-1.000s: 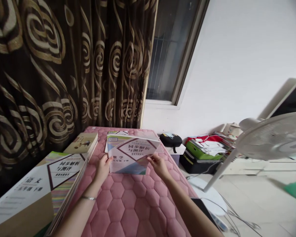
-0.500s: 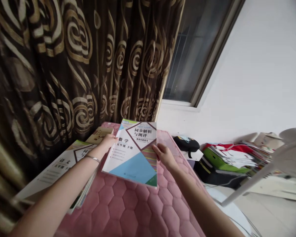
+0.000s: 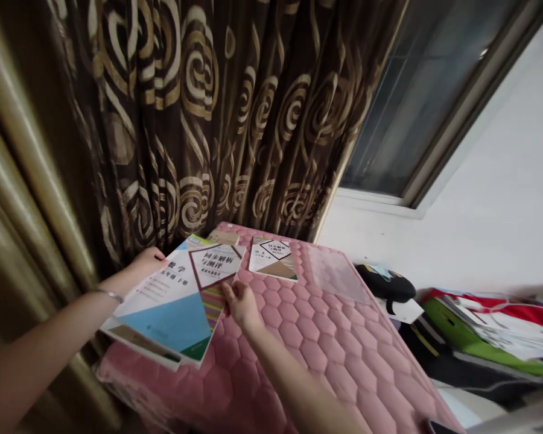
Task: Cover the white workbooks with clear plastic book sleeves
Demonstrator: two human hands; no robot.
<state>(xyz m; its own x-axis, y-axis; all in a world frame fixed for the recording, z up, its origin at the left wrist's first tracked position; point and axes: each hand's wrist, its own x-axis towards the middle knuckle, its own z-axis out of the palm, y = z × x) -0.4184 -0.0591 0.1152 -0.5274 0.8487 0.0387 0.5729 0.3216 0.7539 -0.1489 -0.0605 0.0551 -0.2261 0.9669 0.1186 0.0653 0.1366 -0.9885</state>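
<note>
A workbook [image 3: 167, 319] with a white and blue cover and Chinese print is between my two hands. My left hand [image 3: 149, 263] is closed on its upper left edge, and my right hand [image 3: 242, 306] pinches its right edge between thumb and fingers. The workbook lies over or just above another book [image 3: 140, 340], whose brown and white lower edge shows below it. Farther back, a second workbook [image 3: 274, 259] with a brown triangle on its cover lies flat on the pink quilted pad [image 3: 289, 325]. A tan book [image 3: 226, 237] is partly hidden behind the held workbook.
Dark patterned curtains [image 3: 199, 120] hang behind the pad. A clear plastic sheet [image 3: 335, 274] lies on it. Beyond its right edge are a black case [image 3: 387, 283] and a green container [image 3: 461, 328] heaped with papers. A dark flat object [image 3: 438, 427] sits at the bottom edge.
Both hands have carried the blue-and-white workbook left, over the book there. The workbook with the brown triangle now shows on the pad. The view has turned left.
</note>
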